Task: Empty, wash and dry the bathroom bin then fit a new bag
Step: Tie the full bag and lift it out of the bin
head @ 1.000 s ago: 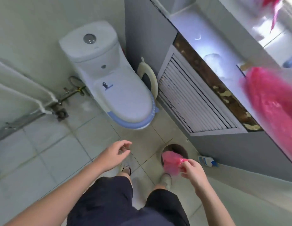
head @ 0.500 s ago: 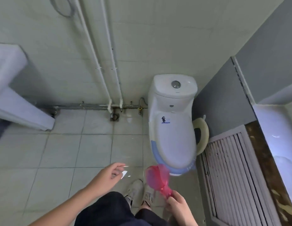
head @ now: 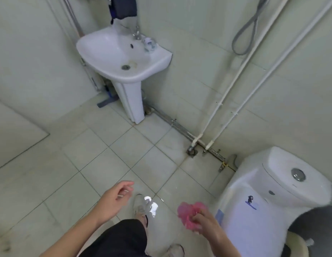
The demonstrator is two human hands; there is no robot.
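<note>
Pink bag (head: 189,214) is sitting scrunched in the right hand (head: 204,222) near the toilet (head: 272,201), while the left hand (head: 113,199) is hanging loose over the floor (head: 87,154).

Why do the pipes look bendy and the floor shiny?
Head view: the wide lens bows the white wall pipes and tilts the white pedestal sink; a bright glare patch sits on the pale floor tiles; the crumpled pink plastic bag in the right hand is slightly blurred.
</note>
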